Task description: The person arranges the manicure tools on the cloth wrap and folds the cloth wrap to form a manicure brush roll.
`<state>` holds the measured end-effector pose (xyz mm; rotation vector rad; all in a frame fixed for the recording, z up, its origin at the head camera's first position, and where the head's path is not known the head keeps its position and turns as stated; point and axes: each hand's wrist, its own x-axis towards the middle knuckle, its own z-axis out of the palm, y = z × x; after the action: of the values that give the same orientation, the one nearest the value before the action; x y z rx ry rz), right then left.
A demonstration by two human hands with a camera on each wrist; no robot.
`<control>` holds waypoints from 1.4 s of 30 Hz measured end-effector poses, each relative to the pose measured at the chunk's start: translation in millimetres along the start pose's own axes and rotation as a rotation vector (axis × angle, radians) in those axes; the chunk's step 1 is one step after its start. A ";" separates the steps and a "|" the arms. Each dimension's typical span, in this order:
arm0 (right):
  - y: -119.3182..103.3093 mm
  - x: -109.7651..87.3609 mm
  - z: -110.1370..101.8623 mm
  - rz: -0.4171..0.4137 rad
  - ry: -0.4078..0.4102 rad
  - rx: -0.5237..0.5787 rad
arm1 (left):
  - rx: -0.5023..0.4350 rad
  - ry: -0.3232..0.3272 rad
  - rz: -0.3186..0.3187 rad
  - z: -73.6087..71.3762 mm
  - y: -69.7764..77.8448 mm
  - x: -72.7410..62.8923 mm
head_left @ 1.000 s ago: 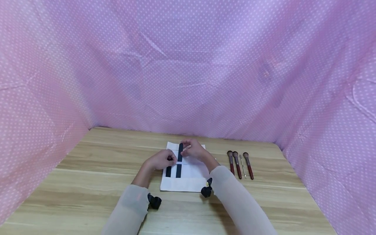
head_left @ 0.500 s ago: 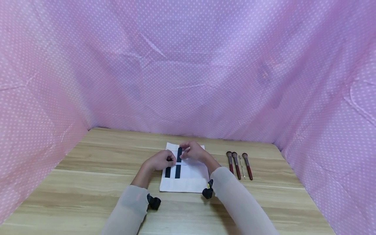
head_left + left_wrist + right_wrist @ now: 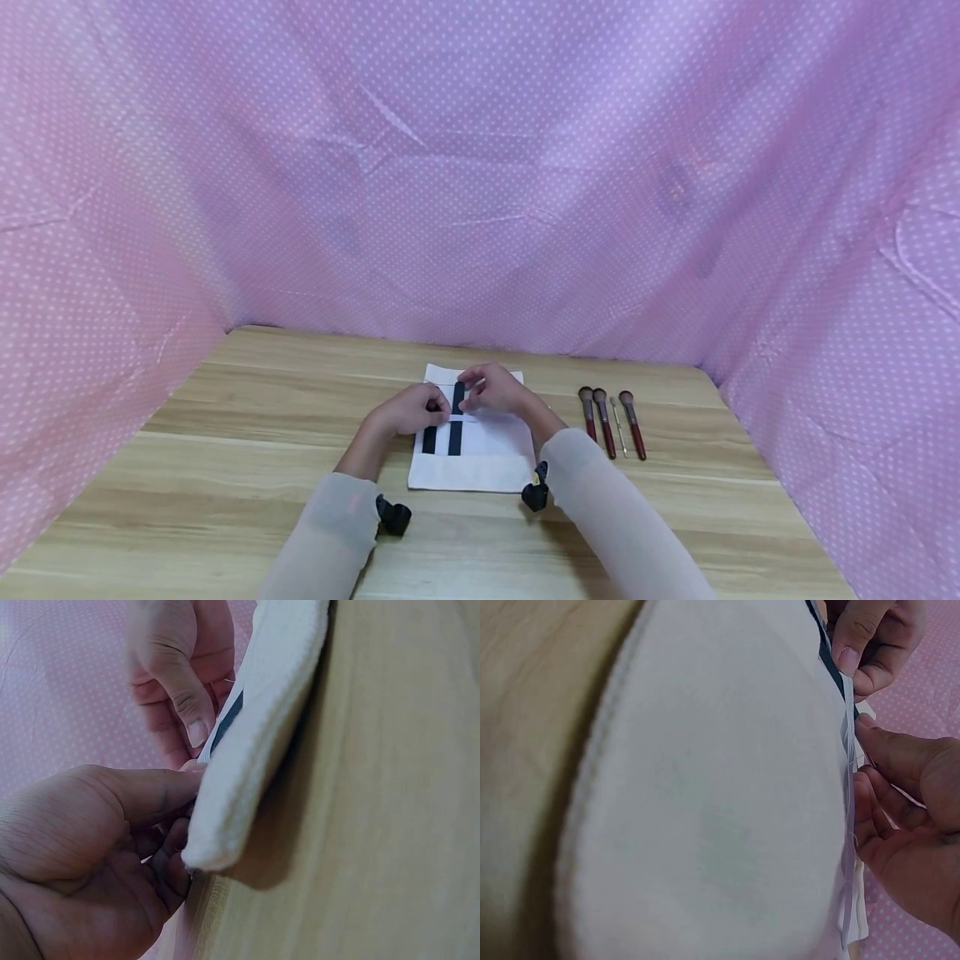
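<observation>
A white cloth holder lies flat on the table, with a thin white elastic band across its middle. Two flat black strips are tucked into it; the right one passes under the band, and its rounded upper end shows above. With thumb and fingers my left hand pinches the band beside that strip, covering most of the left black strip. My right hand pinches the right strip by its upper part. In the right wrist view, its thumb lies against the strip's dark edge.
To the right of the holder, three makeup brushes with red-brown handles and a thin metal tool lie side by side on the wooden table. Pink dotted cloth hangs around the back and sides.
The right black strip has slid down toward me under the band, its upper end now lower. My right hand has come down slightly with it; my left hand has stayed in place.
</observation>
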<state>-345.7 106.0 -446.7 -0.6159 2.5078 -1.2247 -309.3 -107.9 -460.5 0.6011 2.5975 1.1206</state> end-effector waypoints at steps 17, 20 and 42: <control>3.3 -0.3 2.2 0.008 -0.001 -0.037 | 0.000 -0.001 0.000 1.9 0.5 0.2; 3.1 -0.3 2.1 0.003 -0.011 -0.067 | 0.000 0.001 -0.002 1.7 2.0 -0.6; 4.7 -17.2 -32.7 -0.027 0.068 -0.109 | 0.009 0.021 0.000 2.1 3.1 -2.0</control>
<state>-345.8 139.2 -429.7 -0.6466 2.6452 -1.1434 -305.8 -105.6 -459.5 0.5946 2.6224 1.1215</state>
